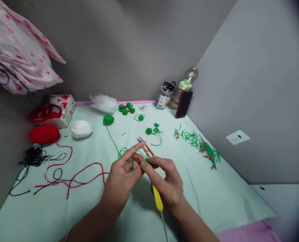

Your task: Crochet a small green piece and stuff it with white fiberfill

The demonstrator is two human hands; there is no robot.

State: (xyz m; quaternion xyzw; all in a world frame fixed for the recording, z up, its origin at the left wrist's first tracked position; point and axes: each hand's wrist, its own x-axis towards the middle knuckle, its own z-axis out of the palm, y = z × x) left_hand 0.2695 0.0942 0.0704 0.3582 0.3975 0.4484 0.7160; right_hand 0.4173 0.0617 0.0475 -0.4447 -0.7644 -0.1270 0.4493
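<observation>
On the table [215,195], from the left: a red yarn ball [44,133], a white yarn ball [81,128] and a green yarn ball [108,119]. At centre, my left hand [123,174], fingers half curled, pinches the green strand [132,163], which loops over the forefinger. Orange snips [145,148] lie on the table just behind both hands. My right hand [168,183] has its fingers closed around the yellow crochet hook [157,198], whose tip meets the strand between the hands, just above the table. Green yarn scraps [202,146] lie well apart at right.
</observation>
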